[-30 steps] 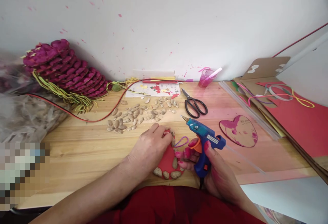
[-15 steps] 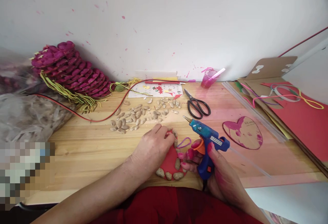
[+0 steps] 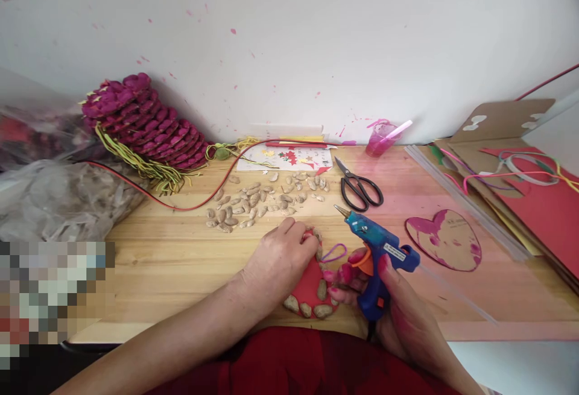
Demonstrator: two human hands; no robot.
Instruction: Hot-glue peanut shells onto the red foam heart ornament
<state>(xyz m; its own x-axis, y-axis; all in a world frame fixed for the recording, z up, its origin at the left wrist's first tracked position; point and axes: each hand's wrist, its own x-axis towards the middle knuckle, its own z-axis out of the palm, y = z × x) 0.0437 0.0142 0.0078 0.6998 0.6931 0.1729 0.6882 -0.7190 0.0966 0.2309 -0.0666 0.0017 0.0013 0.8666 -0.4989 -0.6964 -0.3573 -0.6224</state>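
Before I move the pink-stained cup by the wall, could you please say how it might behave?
The cup may tip easily, since a pale stick leans out past its rim. Its see-through sides suggest thin plastic, probably light and easily squeezed.

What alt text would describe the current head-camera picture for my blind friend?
A person's right hand holds a blue glue gun while the left hand touches a red piece with peanuts along its edge. Loose peanuts and black-handled scissors lie farther back on the wooden table; a pink-smeared cardboard heart lies to the right.
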